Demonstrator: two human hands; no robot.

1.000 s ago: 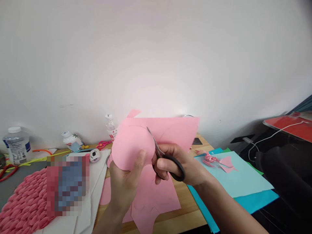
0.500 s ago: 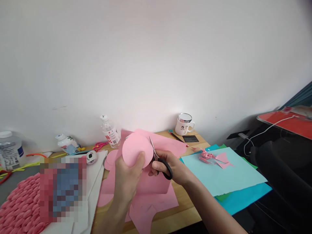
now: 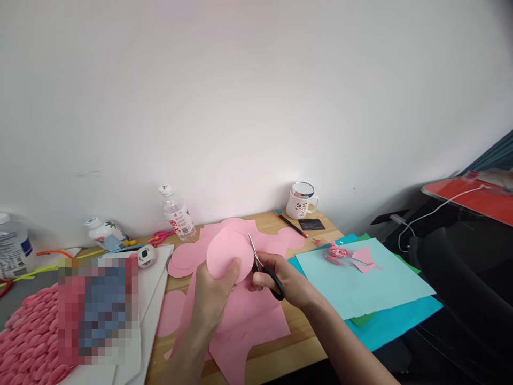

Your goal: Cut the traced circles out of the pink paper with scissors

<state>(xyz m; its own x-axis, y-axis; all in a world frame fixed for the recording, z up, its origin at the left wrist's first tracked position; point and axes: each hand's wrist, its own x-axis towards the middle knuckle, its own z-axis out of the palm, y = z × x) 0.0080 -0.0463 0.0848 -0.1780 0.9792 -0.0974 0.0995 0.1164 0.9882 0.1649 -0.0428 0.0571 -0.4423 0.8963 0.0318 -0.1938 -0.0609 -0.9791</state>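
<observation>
My left hand [image 3: 214, 291] is closed on a pink paper circle [image 3: 227, 251], its thumb pressed on the face near the lower edge. Just right of the circle, my right hand [image 3: 280, 275] grips a pair of scissors [image 3: 274, 283] with black handles. The blades point up along the circle's right edge and look slightly apart. Under both hands lie larger pink paper sheets [image 3: 268, 321], partly covered by my left arm. Round pink cut-outs [image 3: 171, 315] rest to the left of them.
A water bottle [image 3: 178, 216] and a white mug [image 3: 301, 202] stand near the wall. A pencil [image 3: 292, 224] lies by a black card [image 3: 312, 224]. Pink scraps [image 3: 339, 251] sit on a pale blue sheet [image 3: 360, 291] at right. White papers [image 3: 154, 299] lie at left.
The pink paper around the held circle has shifted and lies lower, uncovering more round cut-outs at the left. Both hands keep their hold. The view has moved slightly.
</observation>
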